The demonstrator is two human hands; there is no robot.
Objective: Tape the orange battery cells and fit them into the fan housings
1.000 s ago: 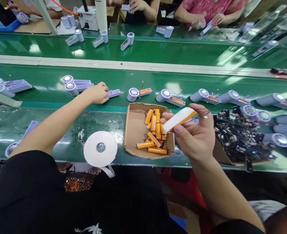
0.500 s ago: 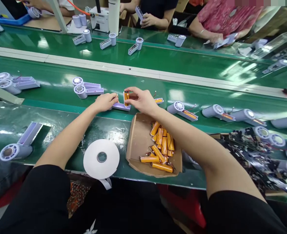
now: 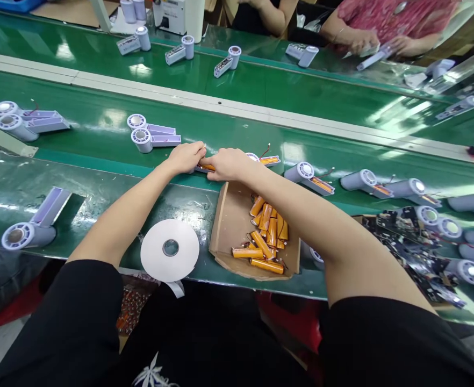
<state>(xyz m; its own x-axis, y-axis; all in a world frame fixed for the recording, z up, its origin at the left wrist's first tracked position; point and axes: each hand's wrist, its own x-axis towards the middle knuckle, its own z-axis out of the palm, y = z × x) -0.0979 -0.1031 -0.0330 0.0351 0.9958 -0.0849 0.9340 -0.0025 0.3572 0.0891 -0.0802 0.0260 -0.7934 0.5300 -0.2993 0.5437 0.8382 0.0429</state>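
My left hand (image 3: 186, 157) is closed around a lilac plastic housing, most of it hidden under the fingers. An orange wrapped battery (image 3: 208, 167) lies in the housing's handle tray, only partly visible. My right hand (image 3: 231, 164) is closed over that battery, its fingertips pressing at the tray and nearly touching my left hand. Below my right forearm, a cardboard box (image 3: 224, 231) holds several more orange batteries (image 3: 267, 266). To its left lies a white roll of tape (image 3: 152, 250) with a loose end over the bench edge.
Lilac housings with open trays (image 3: 166, 141) stand on the green belt (image 3: 100, 145) to the left; others with batteries (image 3: 321, 185) are on the right. One housing (image 3: 39, 234) rests on the near bench. Circuit boards (image 3: 406, 252) pile up at right. Co-workers' hands (image 3: 364, 42) work across the line.
My right hand has lowered the orange battery from upright above the tray to lying in it. Both hands have come closer together. The view has shifted slightly.
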